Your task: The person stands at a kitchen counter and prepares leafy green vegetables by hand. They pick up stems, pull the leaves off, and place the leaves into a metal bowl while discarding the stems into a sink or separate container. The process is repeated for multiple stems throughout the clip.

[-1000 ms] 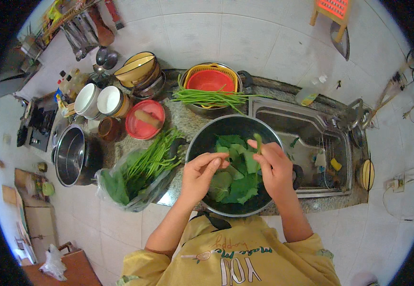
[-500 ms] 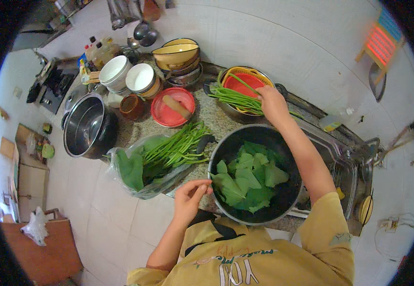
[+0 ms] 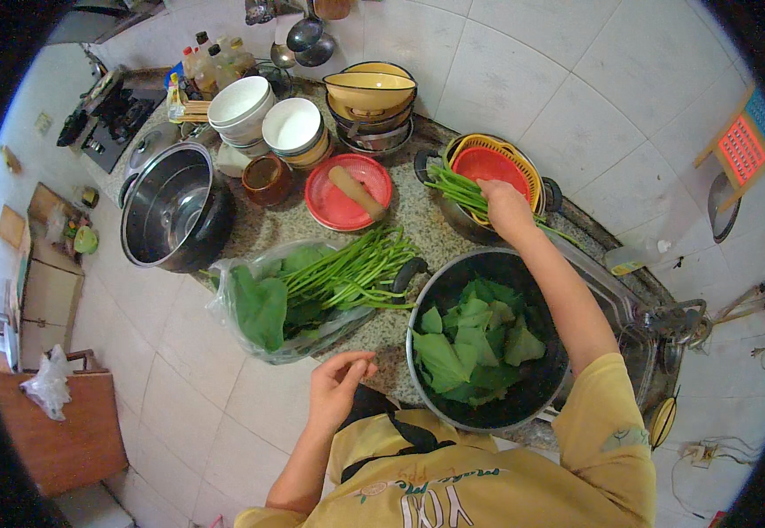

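My right hand (image 3: 507,209) reaches over a black pot fitted with a yellow basket (image 3: 523,158) and a red basket (image 3: 492,163). Its fingers close on green stems (image 3: 461,189) that lie across the rim. Below that arm, a large dark pot (image 3: 417,352) holds torn green leaves (image 3: 479,339). My left hand (image 3: 340,387) is just left of this pot, apart from its rim, thumb and fingers drawn together with nothing visible between them. Beyond it, a clear plastic bag (image 3: 307,352) lies open with leafy greens (image 3: 259,312) and a bundle of long stems (image 3: 360,273).
An empty-looking black pot (image 3: 175,211) stands at the left. Behind are a red lidded tub (image 3: 325,211) with a wooden pin (image 3: 356,192), a brown jar (image 3: 267,180), white bowls (image 3: 292,126) and stacked yellow basins (image 3: 369,88). A sink (image 3: 607,308) lies right, partly behind my arm.
My right hand has lowered, and the stem that stuck up from it now lies with the others. My left hand has drawn away from the leaf pot's rim. The whole view has shifted.
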Motion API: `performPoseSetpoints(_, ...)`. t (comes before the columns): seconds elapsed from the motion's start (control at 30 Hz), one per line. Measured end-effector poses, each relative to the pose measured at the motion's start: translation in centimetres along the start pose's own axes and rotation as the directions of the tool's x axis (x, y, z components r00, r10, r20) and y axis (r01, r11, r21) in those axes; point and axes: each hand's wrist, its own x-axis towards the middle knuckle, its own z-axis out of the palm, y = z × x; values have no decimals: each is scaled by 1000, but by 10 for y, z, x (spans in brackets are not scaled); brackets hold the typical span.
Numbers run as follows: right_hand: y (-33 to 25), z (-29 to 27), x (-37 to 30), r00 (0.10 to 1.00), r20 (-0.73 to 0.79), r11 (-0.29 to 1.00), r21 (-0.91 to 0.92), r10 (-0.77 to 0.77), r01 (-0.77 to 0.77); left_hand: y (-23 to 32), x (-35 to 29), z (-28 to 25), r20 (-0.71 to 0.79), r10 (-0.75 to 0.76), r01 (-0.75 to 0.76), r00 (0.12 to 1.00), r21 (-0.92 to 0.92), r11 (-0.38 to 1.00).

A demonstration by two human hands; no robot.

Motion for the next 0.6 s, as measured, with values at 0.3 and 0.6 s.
performPoseSetpoints(0.3, -3, -10, -2, 997, 55, 998, 27, -61, 60, 5, 17, 4, 90, 13, -16, 996, 31, 999)
performPoseSetpoints(0.6, -68, -22, -23, 931, -181, 897, 264, -316, 356, -3, 22, -5, 96, 0, -6, 995, 65, 998)
